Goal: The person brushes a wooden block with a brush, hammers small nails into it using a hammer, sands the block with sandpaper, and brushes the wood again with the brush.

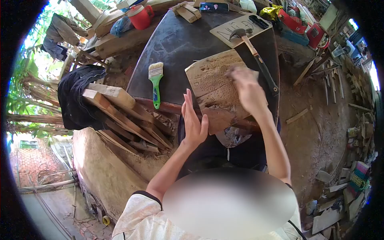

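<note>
Dark table (176,40): two hands (195,129) (249,89) at one board (216,82), one brush (156,83), one hammer (257,55).

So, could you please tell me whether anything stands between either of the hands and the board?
Nothing visible does. The left hand is right at the board's left edge, and the blurred right hand is over its right part. The brush and hammer lie off to either side.
</note>
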Demonstrator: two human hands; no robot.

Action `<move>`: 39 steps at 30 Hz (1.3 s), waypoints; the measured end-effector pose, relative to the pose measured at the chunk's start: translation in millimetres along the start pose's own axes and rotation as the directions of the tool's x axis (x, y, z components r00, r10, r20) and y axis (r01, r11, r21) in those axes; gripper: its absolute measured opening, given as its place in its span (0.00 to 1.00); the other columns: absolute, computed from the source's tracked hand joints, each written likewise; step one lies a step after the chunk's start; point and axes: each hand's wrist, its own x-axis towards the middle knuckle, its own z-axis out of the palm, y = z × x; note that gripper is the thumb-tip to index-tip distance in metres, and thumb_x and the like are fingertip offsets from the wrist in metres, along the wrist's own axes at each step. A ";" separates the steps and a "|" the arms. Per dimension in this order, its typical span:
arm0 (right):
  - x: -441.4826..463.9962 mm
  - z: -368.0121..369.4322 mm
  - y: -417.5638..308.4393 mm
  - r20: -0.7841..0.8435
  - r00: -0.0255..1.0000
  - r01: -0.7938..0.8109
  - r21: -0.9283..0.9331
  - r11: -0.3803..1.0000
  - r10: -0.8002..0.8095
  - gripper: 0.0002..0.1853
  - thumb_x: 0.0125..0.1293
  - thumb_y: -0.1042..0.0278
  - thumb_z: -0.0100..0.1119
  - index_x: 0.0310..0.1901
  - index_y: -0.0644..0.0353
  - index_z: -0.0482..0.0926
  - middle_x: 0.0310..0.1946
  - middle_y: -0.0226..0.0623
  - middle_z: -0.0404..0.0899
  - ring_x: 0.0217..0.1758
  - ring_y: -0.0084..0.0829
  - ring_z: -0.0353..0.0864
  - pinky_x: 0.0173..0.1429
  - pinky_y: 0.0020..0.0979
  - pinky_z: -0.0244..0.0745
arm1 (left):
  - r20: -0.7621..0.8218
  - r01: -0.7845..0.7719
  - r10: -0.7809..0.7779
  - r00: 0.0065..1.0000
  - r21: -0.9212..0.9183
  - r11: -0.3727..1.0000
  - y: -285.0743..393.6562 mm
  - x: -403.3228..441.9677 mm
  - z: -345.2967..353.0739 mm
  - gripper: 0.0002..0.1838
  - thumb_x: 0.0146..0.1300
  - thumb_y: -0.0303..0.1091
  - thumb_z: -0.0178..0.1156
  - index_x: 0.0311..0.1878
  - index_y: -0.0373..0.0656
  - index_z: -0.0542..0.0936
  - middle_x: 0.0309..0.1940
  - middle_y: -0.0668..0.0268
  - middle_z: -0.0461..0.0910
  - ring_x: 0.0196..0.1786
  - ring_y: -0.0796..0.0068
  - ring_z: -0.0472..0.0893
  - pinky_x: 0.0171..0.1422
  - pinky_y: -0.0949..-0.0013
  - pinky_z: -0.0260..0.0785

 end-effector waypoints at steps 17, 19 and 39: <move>-205.3 -52.7 -26.3 -0.197 0.784 -0.505 0.350 0.789 0.589 0.24 0.94 0.58 0.45 0.76 0.66 0.80 0.64 0.46 0.90 0.64 0.33 0.87 0.70 0.34 0.76 | 0.486 0.751 -0.618 0.618 -0.599 0.280 46.6 -35.3 5.7 0.26 0.87 0.49 0.61 0.57 0.28 0.86 0.45 0.58 0.90 0.43 0.70 0.90 0.54 0.63 0.87; -206.6 -51.8 -22.2 -0.266 0.806 -0.443 0.322 0.837 0.529 0.24 0.94 0.58 0.46 0.75 0.66 0.80 0.61 0.44 0.91 0.57 0.31 0.87 0.64 0.33 0.77 | 0.455 0.739 -0.629 0.630 -0.599 0.307 48.2 -32.0 8.8 0.25 0.87 0.48 0.60 0.59 0.28 0.86 0.46 0.56 0.91 0.44 0.69 0.91 0.55 0.63 0.87; -161.4 -57.2 -36.8 -0.380 0.825 -0.280 0.368 0.887 0.418 0.19 0.92 0.62 0.49 0.63 0.69 0.83 0.44 0.37 0.89 0.43 0.24 0.77 0.52 0.30 0.75 | 0.023 0.255 -0.254 0.967 -0.094 0.962 99.6 119.2 -87.7 0.19 0.81 0.40 0.68 0.38 0.32 0.86 0.24 0.70 0.82 0.29 0.87 0.77 0.34 0.72 0.70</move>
